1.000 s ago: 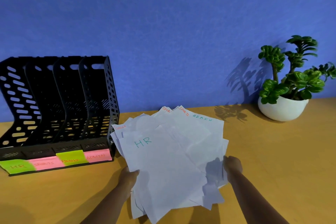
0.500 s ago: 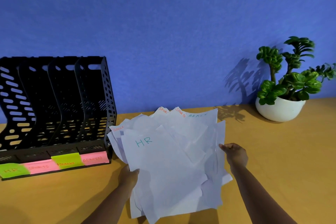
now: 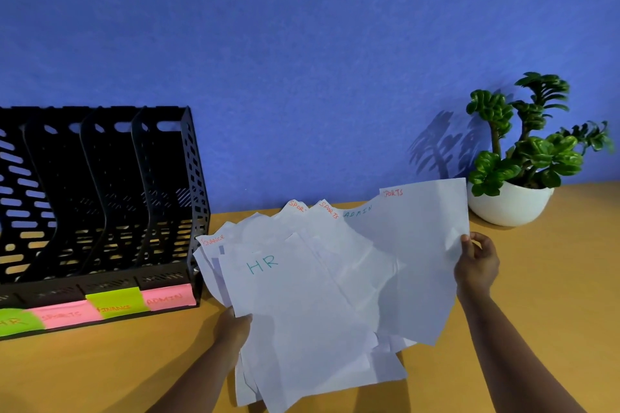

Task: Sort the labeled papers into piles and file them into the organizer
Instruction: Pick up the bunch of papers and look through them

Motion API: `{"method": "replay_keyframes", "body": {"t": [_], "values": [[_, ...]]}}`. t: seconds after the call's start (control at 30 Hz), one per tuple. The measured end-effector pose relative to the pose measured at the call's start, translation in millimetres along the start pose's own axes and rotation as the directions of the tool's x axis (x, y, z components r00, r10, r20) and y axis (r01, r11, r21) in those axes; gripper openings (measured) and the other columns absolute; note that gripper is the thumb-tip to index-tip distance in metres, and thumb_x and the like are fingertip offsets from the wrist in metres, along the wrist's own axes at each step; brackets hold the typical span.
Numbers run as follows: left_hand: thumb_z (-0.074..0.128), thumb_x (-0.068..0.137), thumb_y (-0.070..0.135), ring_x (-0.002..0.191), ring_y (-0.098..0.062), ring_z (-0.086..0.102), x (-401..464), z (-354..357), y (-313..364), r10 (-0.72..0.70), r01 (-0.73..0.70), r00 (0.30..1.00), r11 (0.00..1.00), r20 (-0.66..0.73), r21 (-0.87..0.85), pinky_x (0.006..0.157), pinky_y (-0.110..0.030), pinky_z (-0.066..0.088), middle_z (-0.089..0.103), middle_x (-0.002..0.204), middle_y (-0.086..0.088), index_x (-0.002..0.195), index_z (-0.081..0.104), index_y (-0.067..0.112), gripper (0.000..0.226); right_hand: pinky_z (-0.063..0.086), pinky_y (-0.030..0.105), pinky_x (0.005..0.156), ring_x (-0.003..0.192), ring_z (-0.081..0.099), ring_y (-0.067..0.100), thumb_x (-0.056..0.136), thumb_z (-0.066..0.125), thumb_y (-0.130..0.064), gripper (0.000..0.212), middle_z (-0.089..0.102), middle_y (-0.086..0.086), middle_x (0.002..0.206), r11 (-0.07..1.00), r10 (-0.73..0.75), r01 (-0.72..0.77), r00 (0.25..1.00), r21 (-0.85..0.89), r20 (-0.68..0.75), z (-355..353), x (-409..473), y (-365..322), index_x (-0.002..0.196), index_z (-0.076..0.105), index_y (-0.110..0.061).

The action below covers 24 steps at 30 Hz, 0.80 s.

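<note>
A loose fan of white labeled papers (image 3: pixel 302 312) is held over the wooden table, with an HR sheet on top and FINANCE, SPORTS and ADMIN corners showing behind. My left hand (image 3: pixel 233 329) grips the fan at its lower left edge. My right hand (image 3: pixel 476 261) pinches the right edge of a single sheet marked SPORTS (image 3: pixel 422 251), drawn out to the right of the fan. The black four-slot organizer (image 3: pixel 100 198) stands at the left against the wall, with HR, SPORTS, FINANCE and ADMIN tags along its base.
A green plant in a white pot (image 3: pixel 510 204) stands at the back right by the blue wall. The wooden table (image 3: pixel 553 295) spreads to the right of the papers and in front of the organizer.
My right hand left the fan's lower right edge, moved up and right, and pulled a SPORTS sheet out to the right. The left hand keeps its hold.
</note>
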<state>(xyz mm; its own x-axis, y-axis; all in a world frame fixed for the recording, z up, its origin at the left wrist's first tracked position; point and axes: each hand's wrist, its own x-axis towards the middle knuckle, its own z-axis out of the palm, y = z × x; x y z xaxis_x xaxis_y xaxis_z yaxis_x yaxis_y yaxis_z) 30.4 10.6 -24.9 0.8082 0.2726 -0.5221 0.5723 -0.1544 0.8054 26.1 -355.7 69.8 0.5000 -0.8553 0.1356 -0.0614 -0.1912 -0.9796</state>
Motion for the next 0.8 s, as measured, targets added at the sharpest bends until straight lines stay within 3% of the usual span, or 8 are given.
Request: {"method": "replay_keyframes", "body": {"t": [0.2,0.27,0.37,0.47,0.53,0.6,0.7,0.8], "values": [[0.051,0.092,0.006,0.087,-0.030,0.053,-2,2,4,0.029,-0.029,0.999,0.999,-0.018,0.028,0.071,-0.030,0.042,0.060,0.122,-0.024,0.123,0.054,-0.004,0.032,0.035,0.028,0.075,0.099,0.057,0.029,0.094,0.049,-0.020,0.022,0.064,0.021,0.113,0.994,-0.108,0.108,0.994,-0.028,-0.018,-1,0,-19,0.106,0.057,-0.003],[0.049,0.094,0.007,0.094,-0.034,0.056,-3,2,4,0.049,-0.048,0.998,0.999,-0.033,0.018,0.075,-0.031,0.043,0.059,0.124,-0.023,0.125,0.052,-0.003,0.033,0.038,0.032,0.075,0.103,0.057,0.035,0.094,0.048,-0.018,0.023,0.064,0.022,0.112,0.977,-0.207,0.203,0.976,-0.058,-0.069,-2,-6,-29,0.105,0.057,0.000],[0.047,0.095,0.007,0.110,-0.040,0.055,-4,-1,4,0.079,-0.078,0.996,0.997,-0.052,0.012,0.083,-0.036,0.045,0.057,0.127,-0.023,0.127,0.050,-0.002,0.034,0.039,0.036,0.068,0.089,0.061,0.040,0.095,0.046,-0.017,0.024,0.067,0.023,0.100,0.909,-0.415,0.396,0.891,-0.130,-0.184,-1,-15,-47,0.101,0.058,0.003],[0.044,0.096,0.007,0.116,-0.040,0.052,-5,-3,5,0.087,-0.088,0.995,0.996,-0.044,-0.019,0.093,-0.041,0.045,0.054,0.131,-0.021,0.130,0.048,0.000,0.035,0.033,0.024,0.061,0.085,0.063,0.032,0.095,0.045,-0.019,0.026,0.070,0.018,0.094,0.885,-0.461,0.458,0.835,-0.083,-0.302,4,-17,-70,0.101,0.059,0.002],[0.043,0.096,0.006,0.119,-0.039,0.051,-7,-4,5,0.099,-0.100,0.995,0.993,-0.025,-0.058,0.097,-0.043,0.044,0.053,0.133,-0.020,0.132,0.046,0.001,0.036,0.033,0.017,0.058,0.081,0.063,0.013,0.095,0.045,-0.024,0.021,0.069,-0.004,0.087,0.881,-0.441,0.473,0.831,0.013,-0.339,8,-17,-84,0.096,0.059,-0.009],[0.043,0.096,0.004,0.119,-0.040,0.051,-8,-7,5,0.118,-0.118,0.993,0.986,-0.009,-0.114,0.097,-0.043,0.043,0.053,0.133,-0.021,0.131,0.046,0.000,0.036,0.038,0.016,0.064,0.080,0.059,-0.001,0.094,0.045,-0.028,0.017,0.064,-0.020,0.085,0.892,-0.388,0.440,0.862,0.102,-0.325,11,-14,-92,0.094,0.057,-0.018],[0.044,0.096,0.003,0.118,-0.041,0.051,-12,-14,7,0.138,-0.132,0.990,0.971,0.021,-0.198,0.096,-0.043,0.043,0.054,0.131,-0.021,0.131,0.047,0.001,0.036,0.039,0.023,0.074,0.098,0.061,0.020,0.094,0.046,-0.023,0.027,0.066,0.012,0.108,0.952,-0.265,0.293,0.933,0.086,-0.242,16,0,-84,0.108,0.056,-0.002],[0.045,0.096,0.004,0.120,-0.039,0.050,-16,-19,8,0.173,-0.172,0.985,0.956,-0.014,-0.237,0.097,-0.041,0.041,0.054,0.132,-0.019,0.131,0.047,0.002,0.036,0.043,0.038,0.086,0.110,0.056,0.035,0.092,0.050,-0.020,0.028,0.062,0.021,0.117,0.996,-0.083,0.081,0.994,-0.026,-0.076,20,15,-53,0.112,0.058,-0.001]]}}
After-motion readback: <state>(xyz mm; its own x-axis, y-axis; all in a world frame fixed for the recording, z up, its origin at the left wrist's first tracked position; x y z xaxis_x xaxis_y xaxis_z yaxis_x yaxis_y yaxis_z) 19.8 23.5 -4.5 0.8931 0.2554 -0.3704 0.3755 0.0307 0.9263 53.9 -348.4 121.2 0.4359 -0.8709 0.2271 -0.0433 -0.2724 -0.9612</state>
